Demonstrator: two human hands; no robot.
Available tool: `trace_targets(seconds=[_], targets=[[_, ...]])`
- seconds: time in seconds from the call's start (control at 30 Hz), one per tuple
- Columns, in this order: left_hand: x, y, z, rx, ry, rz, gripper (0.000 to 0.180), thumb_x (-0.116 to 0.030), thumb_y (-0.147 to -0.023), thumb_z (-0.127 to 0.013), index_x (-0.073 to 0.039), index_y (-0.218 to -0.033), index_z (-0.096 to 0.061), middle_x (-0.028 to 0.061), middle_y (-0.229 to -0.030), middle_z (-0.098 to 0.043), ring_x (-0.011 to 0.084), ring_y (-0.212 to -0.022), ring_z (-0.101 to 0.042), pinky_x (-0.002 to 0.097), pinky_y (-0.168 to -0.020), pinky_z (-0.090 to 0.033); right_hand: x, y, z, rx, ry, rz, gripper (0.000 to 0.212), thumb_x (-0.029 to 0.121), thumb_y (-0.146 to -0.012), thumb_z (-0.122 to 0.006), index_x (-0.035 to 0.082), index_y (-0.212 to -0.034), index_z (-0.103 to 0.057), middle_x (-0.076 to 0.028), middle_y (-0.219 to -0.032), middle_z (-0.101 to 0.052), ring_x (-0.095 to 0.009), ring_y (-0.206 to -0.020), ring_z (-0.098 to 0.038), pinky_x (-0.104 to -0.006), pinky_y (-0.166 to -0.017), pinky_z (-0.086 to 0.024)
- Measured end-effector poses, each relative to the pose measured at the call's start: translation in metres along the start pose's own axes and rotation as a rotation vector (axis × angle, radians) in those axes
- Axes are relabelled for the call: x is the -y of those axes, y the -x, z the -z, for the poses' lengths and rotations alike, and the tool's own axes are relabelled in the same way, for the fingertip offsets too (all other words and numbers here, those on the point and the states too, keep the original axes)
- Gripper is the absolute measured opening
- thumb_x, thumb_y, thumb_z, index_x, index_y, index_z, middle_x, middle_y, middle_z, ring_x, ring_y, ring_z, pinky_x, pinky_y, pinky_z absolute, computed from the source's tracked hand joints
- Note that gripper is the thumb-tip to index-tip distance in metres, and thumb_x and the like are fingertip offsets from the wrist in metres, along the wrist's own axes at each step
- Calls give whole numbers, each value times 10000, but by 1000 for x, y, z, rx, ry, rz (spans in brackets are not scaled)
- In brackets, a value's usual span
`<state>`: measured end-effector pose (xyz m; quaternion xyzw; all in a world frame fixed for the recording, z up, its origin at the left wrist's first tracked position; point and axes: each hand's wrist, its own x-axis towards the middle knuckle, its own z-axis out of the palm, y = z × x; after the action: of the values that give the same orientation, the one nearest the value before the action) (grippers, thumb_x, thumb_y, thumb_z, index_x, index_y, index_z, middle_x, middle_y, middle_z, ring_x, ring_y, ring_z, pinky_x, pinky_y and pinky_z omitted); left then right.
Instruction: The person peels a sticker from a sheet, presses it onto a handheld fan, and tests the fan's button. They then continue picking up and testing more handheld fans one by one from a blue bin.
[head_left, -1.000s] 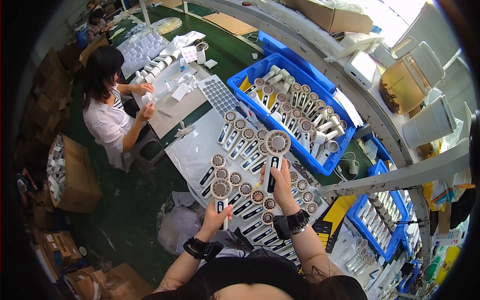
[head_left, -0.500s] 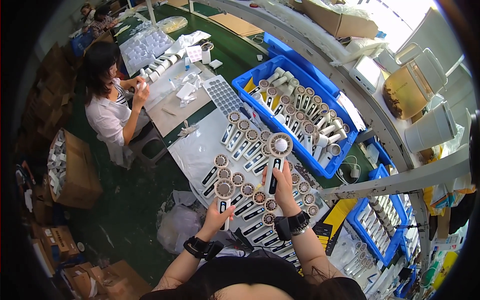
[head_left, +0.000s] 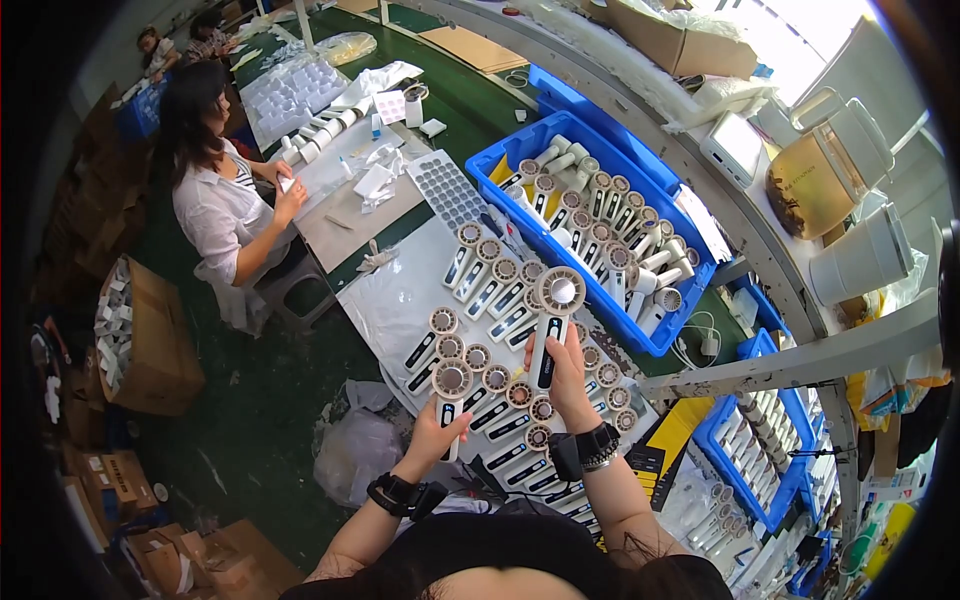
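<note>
My left hand [head_left: 432, 432] is curled round the handle of a small white handheld fan [head_left: 452, 388], its round head pointing away from me, low over the desk [head_left: 400, 300]. My right hand [head_left: 568, 378] grips a second white fan [head_left: 553, 312] by its handle and holds it higher, head up. Under both hands the pale sheet on the desk is packed with rows of fans [head_left: 500, 330] lying flat, touching side by side, so little bare sheet shows except toward the left edge. Just beyond, a blue crate [head_left: 600, 215] holds more fans; another blue crate [head_left: 760, 450] sits to my right. A grey moulded tray [head_left: 447, 190] lies past the rows. Left of the desk the dark floor is open, with cardboard boxes [head_left: 150, 340] and a seated person [head_left: 225, 215] working farther along.
</note>
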<state>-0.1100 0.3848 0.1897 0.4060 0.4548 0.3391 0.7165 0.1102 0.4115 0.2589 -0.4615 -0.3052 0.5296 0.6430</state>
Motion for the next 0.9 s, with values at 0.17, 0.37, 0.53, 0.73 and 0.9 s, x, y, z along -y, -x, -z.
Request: trace_targets(seconds=[0.17,0.37,0.53,0.73,0.9], targets=[[0,0,0,4,-8,-4,298,-37,-821,-657,-7,-1060,-481,30,-752,-570,90,-595,-567,238,-510,-499,-1,0,-1,-5,6,-4,306,188,-925,-417,44,-1183,-341,-122,-879,-548,-162,-705,-558,-289,-633,-481],[-2,1,0,-2,-3,0,288,-36,-821,-656,-3,-1051,-485,30,-747,-569,92,-592,-568,236,-513,-499,-2,-1,0,-37,-4,-42,283,201,-932,-394,58,-1173,-356,-117,-829,-559,-164,-675,-558,-275,-617,-476],[-1,1,1,15,-18,-13,300,-49,-816,-662,-11,-1055,-486,34,-764,-556,105,-601,-582,250,-507,-507,-3,1,2,-31,18,-38,260,210,-936,-380,71,-1155,-370,-110,-796,-563,-163,-650,-556,-264,-604,-472],[-3,3,-1,3,-29,0,274,-50,-837,-641,-4,-1055,-483,36,-754,-576,93,-593,-566,241,-525,-493,-4,4,2,-41,20,-37,253,214,-931,-384,71,-1140,-378,-108,-794,-563,-161,-643,-555,-261,-591,-470],[-11,1,9,46,8,13,252,-73,-868,-612,-11,-1070,-475,34,-764,-576,103,-617,-574,251,-574,-496,-12,1,2,-66,5,-88,259,241,-926,-400,72,-1122,-400,-103,-777,-564,-160,-620,-556,-261,-563,-471]])
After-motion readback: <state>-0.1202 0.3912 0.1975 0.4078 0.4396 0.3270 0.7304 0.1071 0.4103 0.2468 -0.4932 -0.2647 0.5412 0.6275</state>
